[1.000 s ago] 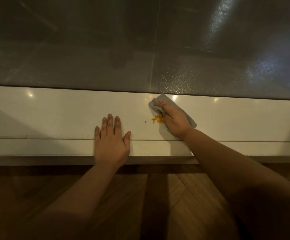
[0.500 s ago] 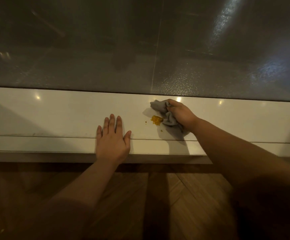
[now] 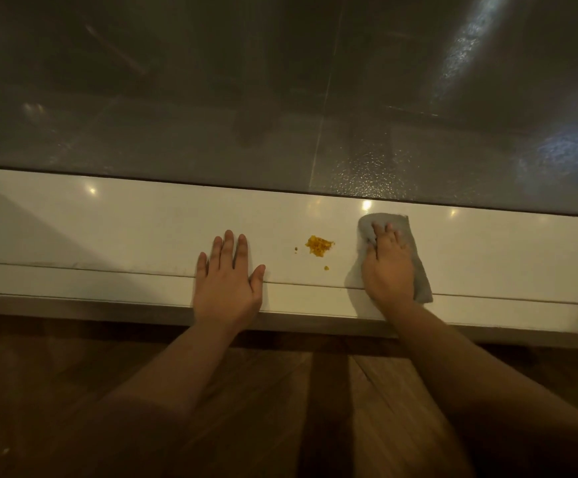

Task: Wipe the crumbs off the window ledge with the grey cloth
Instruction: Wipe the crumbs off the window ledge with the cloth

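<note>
- The dark window glass [image 3: 211,98] fills the upper view.
- The white window ledge [image 3: 108,229] runs below it, above a wooden floor [image 3: 280,408].
- The left hand [image 3: 227,284] lies flat on the ledge, fingers straight and spread, holding nothing.
- The right hand [image 3: 389,267] presses flat on the grey cloth [image 3: 418,270], fingers extended.
- The cloth lies on the ledge, right of the crumbs.
- The yellow crumbs [image 3: 318,246] sit between the hands, touching neither.

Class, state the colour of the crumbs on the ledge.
Yellow-orange crumbs, clearest in the head view.
</note>
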Action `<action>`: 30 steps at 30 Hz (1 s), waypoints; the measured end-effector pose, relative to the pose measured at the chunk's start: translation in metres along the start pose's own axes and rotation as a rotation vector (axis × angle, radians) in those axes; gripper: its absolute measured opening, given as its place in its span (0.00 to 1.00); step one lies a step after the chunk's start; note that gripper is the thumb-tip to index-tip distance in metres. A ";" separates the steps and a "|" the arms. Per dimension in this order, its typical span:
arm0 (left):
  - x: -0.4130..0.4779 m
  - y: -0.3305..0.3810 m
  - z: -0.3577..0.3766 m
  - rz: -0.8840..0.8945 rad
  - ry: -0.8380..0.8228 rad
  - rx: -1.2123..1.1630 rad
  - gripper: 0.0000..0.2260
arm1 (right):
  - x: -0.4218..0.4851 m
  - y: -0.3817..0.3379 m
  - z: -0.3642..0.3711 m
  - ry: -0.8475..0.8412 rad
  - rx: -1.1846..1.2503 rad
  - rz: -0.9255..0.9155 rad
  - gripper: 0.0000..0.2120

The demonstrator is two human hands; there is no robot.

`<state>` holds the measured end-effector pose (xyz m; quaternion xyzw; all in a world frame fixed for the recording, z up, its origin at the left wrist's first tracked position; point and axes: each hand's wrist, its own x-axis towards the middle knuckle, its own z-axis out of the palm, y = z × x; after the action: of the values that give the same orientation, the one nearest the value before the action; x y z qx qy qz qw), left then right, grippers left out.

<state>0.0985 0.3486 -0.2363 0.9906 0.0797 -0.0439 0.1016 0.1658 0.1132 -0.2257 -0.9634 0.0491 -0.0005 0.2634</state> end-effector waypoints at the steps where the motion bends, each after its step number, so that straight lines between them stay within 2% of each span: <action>1: 0.000 0.000 0.000 0.000 -0.003 0.003 0.29 | -0.001 -0.005 0.003 0.006 -0.003 0.041 0.24; 5: 0.001 -0.001 0.002 -0.001 0.007 0.005 0.31 | -0.006 -0.027 0.020 0.041 -0.032 0.148 0.25; 11: 0.001 -0.001 0.003 -0.003 0.012 0.001 0.32 | -0.011 -0.067 0.046 0.141 0.076 0.249 0.26; 16: 0.001 0.000 0.003 -0.012 0.010 0.013 0.32 | -0.017 -0.096 0.052 0.412 0.591 0.374 0.20; 19: 0.000 0.000 0.001 -0.006 0.008 0.006 0.32 | -0.018 -0.103 0.048 0.426 0.917 0.393 0.17; 21: 0.000 0.000 0.000 -0.005 0.009 -0.006 0.32 | -0.018 -0.106 0.043 0.497 1.238 0.502 0.15; 22: 0.000 0.000 0.000 -0.005 0.010 -0.013 0.32 | -0.019 -0.107 0.040 0.532 1.310 0.553 0.15; 24: 0.000 -0.001 0.000 -0.002 0.009 -0.016 0.32 | -0.022 -0.101 0.028 0.564 1.286 0.544 0.16; 26: 0.000 -0.001 0.000 0.003 0.011 -0.018 0.31 | -0.021 -0.082 0.012 0.549 1.150 0.456 0.20; 28: 0.000 -0.001 0.001 0.008 0.019 -0.022 0.31 | -0.018 -0.054 -0.009 0.429 1.038 0.332 0.24; 30: 0.000 -0.001 0.001 0.009 0.025 -0.023 0.30 | -0.012 -0.025 -0.027 0.294 0.726 0.172 0.26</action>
<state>0.0981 0.3496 -0.2375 0.9903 0.0769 -0.0302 0.1120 0.1555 0.1219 -0.1896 -0.7899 0.1634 -0.1338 0.5757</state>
